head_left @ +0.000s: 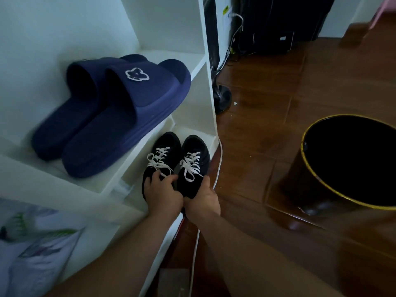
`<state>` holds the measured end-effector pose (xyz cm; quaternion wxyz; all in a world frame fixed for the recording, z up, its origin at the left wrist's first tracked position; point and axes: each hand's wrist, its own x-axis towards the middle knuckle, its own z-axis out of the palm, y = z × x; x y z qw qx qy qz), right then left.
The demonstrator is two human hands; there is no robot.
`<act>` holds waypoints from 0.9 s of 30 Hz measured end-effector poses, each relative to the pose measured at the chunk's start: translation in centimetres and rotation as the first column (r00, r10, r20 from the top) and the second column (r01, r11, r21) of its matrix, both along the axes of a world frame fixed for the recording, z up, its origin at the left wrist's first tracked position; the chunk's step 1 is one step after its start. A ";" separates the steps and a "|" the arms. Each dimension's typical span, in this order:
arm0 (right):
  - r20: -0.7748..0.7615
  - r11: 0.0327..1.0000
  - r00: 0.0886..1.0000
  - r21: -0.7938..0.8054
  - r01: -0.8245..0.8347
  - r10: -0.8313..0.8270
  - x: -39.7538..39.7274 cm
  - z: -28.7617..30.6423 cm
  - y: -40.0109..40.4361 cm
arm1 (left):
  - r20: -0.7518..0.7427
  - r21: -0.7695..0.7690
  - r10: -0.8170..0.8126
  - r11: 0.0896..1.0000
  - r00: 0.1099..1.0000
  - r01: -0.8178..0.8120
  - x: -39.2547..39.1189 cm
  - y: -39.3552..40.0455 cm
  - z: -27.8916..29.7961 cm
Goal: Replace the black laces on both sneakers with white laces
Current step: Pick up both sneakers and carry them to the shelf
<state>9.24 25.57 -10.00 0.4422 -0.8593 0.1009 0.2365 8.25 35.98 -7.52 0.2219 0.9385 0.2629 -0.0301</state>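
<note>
- Two sneakers, the left one (160,161) and the right one (194,166), are seen side by side on the lowest shelf (205,133) of a white rack, toes pointing inward; both are already threaded with white laces (190,166) tied in bows; no black laces are in view.
- Left hand (162,195) is laid over the heel of the left sneaker, its fingers (154,176) curled round the collar; right hand (202,199) grips the heel of the right sneaker, fingers wrapped under its outer side and mostly hidden, so their exact lie cannot be told.
- Step judged: the relacing appears finished, and the pair is being set into, or drawn from, the shelf; which of the two cannot be told.
- Next move, if stowing: the heels are to be pushed level and both grips released without the bows being snagged; a white cable (217,168) just beside the right sneaker should be kept clear.
- Slippers (111,112) sit on the shelf above; a dark bin (310,168) stands on the wooden floor (257,136), well apart.
</note>
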 end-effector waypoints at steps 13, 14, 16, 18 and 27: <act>-0.135 0.909 0.983 0.412 -0.055 0.121 0.5 -2.9 2.9 | -0.080 -0.508 0.333 0.798 0.940 -0.326 1.1 0.2 -0.5; -0.141 0.900 0.982 0.433 -0.052 0.125 0.7 -4.2 3.0 | -0.092 -0.522 0.306 0.796 0.948 -0.307 0.9 0.2 -0.8; -0.137 0.894 0.977 0.438 -0.090 0.166 0.8 -4.1 2.0 | -0.065 -0.423 0.202 0.882 0.977 -0.210 0.3 0.0 -1.2; -0.163 0.872 0.965 0.479 -0.105 0.206 0.6 -2.1 0.6 | 0.113 -0.137 0.012 0.991 0.994 0.004 -0.6 -0.7 -1.4; -0.095 0.928 0.969 0.322 -0.185 0.226 0.4 -0.7 -5.6 | -0.289 0.320 -0.431 0.798 0.855 0.510 0.1 -0.9 -0.8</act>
